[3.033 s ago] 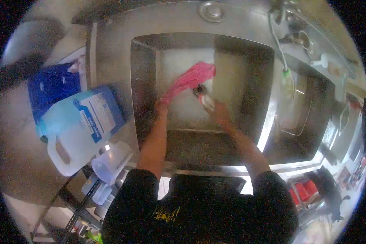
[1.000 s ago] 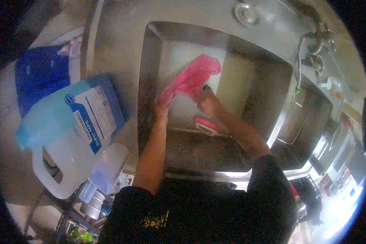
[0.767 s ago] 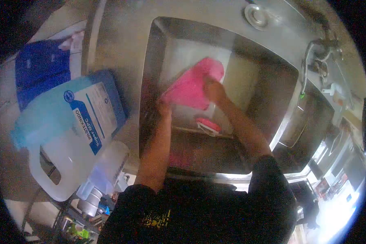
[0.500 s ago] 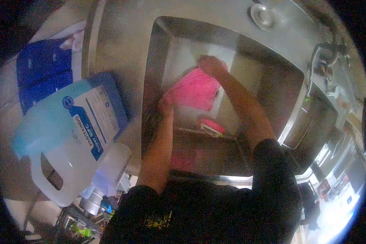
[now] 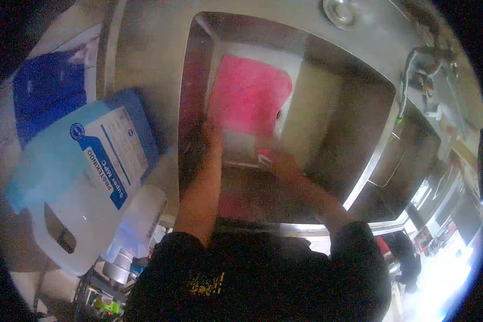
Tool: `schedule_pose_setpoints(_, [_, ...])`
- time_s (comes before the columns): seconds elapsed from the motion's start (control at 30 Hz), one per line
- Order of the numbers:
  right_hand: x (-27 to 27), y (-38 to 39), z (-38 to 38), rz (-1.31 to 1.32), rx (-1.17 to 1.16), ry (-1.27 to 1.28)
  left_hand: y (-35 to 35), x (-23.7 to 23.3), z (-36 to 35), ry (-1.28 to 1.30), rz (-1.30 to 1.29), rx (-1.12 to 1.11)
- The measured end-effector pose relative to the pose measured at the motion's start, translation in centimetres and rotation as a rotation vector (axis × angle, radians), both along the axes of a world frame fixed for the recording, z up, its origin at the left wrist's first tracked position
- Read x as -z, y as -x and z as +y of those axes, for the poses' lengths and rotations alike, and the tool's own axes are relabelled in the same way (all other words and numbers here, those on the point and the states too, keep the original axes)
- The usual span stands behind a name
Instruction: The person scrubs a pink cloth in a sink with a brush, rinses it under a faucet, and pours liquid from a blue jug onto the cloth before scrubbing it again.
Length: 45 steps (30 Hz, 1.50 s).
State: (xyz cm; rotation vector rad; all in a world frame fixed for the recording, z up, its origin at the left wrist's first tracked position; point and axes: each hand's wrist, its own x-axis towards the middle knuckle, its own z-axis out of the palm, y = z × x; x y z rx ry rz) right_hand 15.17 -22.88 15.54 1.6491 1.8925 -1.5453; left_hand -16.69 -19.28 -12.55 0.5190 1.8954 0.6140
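A bright pink cloth (image 5: 249, 94) lies spread out flat in the metal sink (image 5: 354, 115), over a white board or sheet (image 5: 290, 61) whose edges show around it. My left hand (image 5: 211, 131) is at the cloth's near left corner, its fingers blurred and in shadow. Closer to the sink's front, my right hand (image 5: 285, 165) is closed around a small pink-and-white scrub brush (image 5: 264, 156); most of the brush is hidden by the hand.
Left of the sink stands a large translucent jug (image 5: 86, 182) of blue liquid, with blue boxes (image 5: 48, 88) beyond it. A faucet (image 5: 410, 80) rises at the right, near a second basin (image 5: 397, 161). A round metal lid-like piece (image 5: 339, 13) sits at the back.
My right hand has left the cloth's far edge, moved toward me and taken hold of the scrub brush. The cloth now lies flatter and wider. My left hand stays by its near left corner.
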Motion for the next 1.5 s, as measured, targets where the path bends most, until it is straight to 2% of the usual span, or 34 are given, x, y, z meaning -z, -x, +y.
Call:
schedule_pose_setpoints(0.13, [4.8,-1.8,-3.0,0.112,0.174,-0.321,2.2,2.2,0.0,0.045,0.007,0.039])
schedule_pose_setpoints(0.2, [6.1,-2.0,-3.2,-0.101,0.236,-0.383,1.8,0.1,-0.5,0.035,-0.056,-0.071])
schedule_pose_setpoints(0.33, [7.7,-3.7,-3.5,-0.558,0.335,-0.499,0.5,-1.1,0.7,0.045,0.058,0.052])
schedule_pose_setpoints(0.4, [8.4,-2.9,-4.5,-0.483,0.393,-0.600,0.0,-1.3,1.0,0.047,0.114,0.126])
schedule_pose_setpoints(0.47, [9.1,-3.3,-4.9,-0.434,0.421,-0.435,-0.4,-1.5,1.1,0.051,0.159,0.191])
schedule_pose_setpoints(0.5, [9.4,-3.8,-4.5,-0.419,0.419,-0.218,-0.4,-1.4,1.2,0.049,0.179,0.223])
schedule_pose_setpoints(0.6, [11.0,-5.2,-4.9,-0.481,0.570,0.121,-0.4,-1.3,1.4,0.045,0.264,0.333])
schedule_pose_setpoints(0.67, [11.1,-6.1,-6.3,-0.477,0.652,0.035,-0.5,-1.0,1.3,0.045,0.326,0.413])
schedule_pose_setpoints(0.7, [8.3,-6.0,-5.3,-0.422,0.656,-0.118,-0.6,-0.7,1.3,0.044,0.363,0.457])
schedule_pose_setpoints(0.8, [6.7,-8.3,-4.3,-0.264,0.588,-0.570,-0.5,-0.4,0.9,0.031,0.498,0.636])
schedule_pose_setpoints(0.87, [6.6,-8.8,-3.3,-0.307,0.557,-0.530,-0.2,0.3,0.0,-0.008,0.623,0.815])
schedule_pose_setpoints(0.9, [6.6,-7.7,-1.8,-0.399,0.559,-0.341,0.1,0.8,-0.7,-0.051,0.676,0.887])
schedule_pose_setpoints(0.97, [6.5,-3.6,1.1,-0.371,0.540,-0.090,1.2,1.5,-2.0,-0.170,0.760,0.967])
schedule_pose_setpoints(1.0, [6.2,0.0,2.8,-0.255,0.522,-0.035,0.8,-0.7,-1.4,-0.113,0.646,0.830])
schedule_pose_setpoints(1.07, [6.5,8.3,6.6,-0.024,0.486,0.068,-1.5,-8.9,1.7,-0.007,0.417,0.556])
schedule_pose_setpoints(1.1, [9.7,13.6,7.9,0.367,0.586,-0.056,-1.3,-11.1,2.2,-0.069,0.195,0.419])
schedule_pose_setpoints(1.13, [10.2,14.5,9.0,0.474,0.600,-0.096,-1.1,-12.6,2.1,-0.124,-0.036,0.282])
schedule_pose_setpoints(1.17, [10.6,15.4,10.1,0.582,0.608,-0.131,-1.0,-12.7,2.2,-0.156,-0.119,0.261])
schedule_pose_setpoints(1.2, [6.0,14.4,13.6,0.421,0.543,-0.074,-0.9,-12.7,2.2,-0.185,-0.203,0.239])
schedule_pose_setpoints(1.27, [2.9,12.6,16.3,0.141,0.331,0.043,0.1,-12.8,0.3,-0.174,-0.072,0.431])
schedule_pose_setpoints(1.3, [4.4,9.6,18.5,0.015,0.167,0.071,-0.7,-13.5,1.1,-0.116,0.008,0.523])
schedule_pose_setpoints(1.37, [12.5,2.8,16.7,0.033,0.423,-0.498,-2.4,-14.8,3.1,-0.033,0.197,0.731])
schedule_pose_setpoints(1.4, [12.0,-0.4,18.4,-0.077,0.448,-0.459,-2.9,-14.6,3.6,-0.010,0.309,0.850])
schedule_pose_setpoints(1.47, [8.3,-2.1,20.8,-0.255,0.420,-0.227,-1.4,-10.8,2.5,-0.039,0.618,1.146])
schedule_pose_setpoints(1.5, [7.3,-1.6,21.3,-0.282,0.378,-0.170,-1.0,-10.4,2.3,-0.037,0.634,1.160])
